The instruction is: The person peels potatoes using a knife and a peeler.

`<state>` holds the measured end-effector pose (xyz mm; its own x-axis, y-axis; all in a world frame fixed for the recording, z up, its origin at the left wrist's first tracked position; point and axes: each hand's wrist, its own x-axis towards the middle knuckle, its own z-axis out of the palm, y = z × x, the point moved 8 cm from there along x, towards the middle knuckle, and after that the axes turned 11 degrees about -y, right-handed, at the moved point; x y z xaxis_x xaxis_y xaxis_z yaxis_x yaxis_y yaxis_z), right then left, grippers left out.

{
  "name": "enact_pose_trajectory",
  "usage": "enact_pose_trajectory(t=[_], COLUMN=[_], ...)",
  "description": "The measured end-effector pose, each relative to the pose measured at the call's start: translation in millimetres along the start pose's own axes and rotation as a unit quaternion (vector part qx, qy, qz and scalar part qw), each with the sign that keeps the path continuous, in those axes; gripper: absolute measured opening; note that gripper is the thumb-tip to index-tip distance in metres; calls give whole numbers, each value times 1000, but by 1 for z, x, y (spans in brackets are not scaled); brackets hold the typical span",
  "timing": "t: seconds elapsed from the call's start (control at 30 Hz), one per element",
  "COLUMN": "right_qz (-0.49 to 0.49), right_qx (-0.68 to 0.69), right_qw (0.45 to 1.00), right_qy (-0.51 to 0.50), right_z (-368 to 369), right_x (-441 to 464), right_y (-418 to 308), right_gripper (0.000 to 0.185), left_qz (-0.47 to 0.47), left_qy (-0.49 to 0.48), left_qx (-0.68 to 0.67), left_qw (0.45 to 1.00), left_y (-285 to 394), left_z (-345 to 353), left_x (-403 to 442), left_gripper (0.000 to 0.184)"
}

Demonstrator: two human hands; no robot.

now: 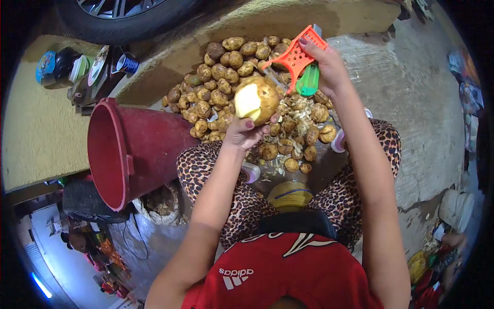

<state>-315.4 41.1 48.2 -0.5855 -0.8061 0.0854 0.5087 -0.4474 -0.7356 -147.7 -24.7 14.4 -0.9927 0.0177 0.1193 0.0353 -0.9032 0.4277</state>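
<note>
Right hand (pixel 328 67), peeler (pixel 299 55) aslant toward potato (pixel 257 101)

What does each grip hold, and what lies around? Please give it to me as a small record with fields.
Left grip: holds a partly peeled potato, pale flesh showing on one side
Right grip: holds an orange and green tool
Ground ahead: heap of unpeeled potatoes, with pale peelings nearby
Left side: red bucket; its bottom is not visible
</note>
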Motion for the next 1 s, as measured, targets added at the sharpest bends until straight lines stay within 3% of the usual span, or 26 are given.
enact_pose_trajectory(t=[0.03,0.07,0.17,0.2,0.3,0.33,0.37,0.43,0.47,0.57,0.67,0.77,0.9,0.97,1.0], right_qz=[4,14,2,-11,-74,-75,-86,-118,-103,-58,-10,16,62,35,32], right_qx=[11,-38,-209,-209,-229,-327,-306,-196,-179,-125,-52,-96,-406,-374,-375], right_qw=[1000,999,975,974,971,941,943,969,975,989,999,995,909,925,926], right_qy=[-17,-14,-71,-81,-3,46,103,94,79,45,9,-25,-74,-58,-43], right_z=[11,20,40,36,10,-10,-33,-37,-36,-16,-2,16,29,16,7], right_x=[-3,-7,-13,-10,-5,0,-1,0,2,-6,-9,-13,-15,-10,-9], right_y=[2,5,3,1,-18,-34,-44,-46,-38,-21,-17,-8,-3,-3,-10], right_gripper=[20,13,16,19,20,21,22,22,21,20,18,18,23,25,25], left_qz=[-18,-37,-72,-60,-49,-32,-16,15,-22,-81,-64,-74,-89,-100,-110], left_qy=[14,27,58,18,-18,-22,-28,-39,-10,80,84,101,127,105,117], left_qx=[9,17,62,57,34,58,84,139,100,146,217,287,438,456,398], left_qw=[1000,999,994,996,998,998,996,989,995,983,971,950,885,878,903], left_y=[-2,-4,-9,-9,-9,-7,-6,1,-2,-1,4,6,13,13,10], left_z=[-8,-15,-16,-5,0,3,6,10,-9,-13,-5,-8,-13,-7,-8], left_x=[-2,-4,-12,-5,2,0,-2,-9,-16,-14,-4,1,4,3,1], left_gripper=[79,80,77,78,78,81,83,89,97,99,97,89,83,84,87])
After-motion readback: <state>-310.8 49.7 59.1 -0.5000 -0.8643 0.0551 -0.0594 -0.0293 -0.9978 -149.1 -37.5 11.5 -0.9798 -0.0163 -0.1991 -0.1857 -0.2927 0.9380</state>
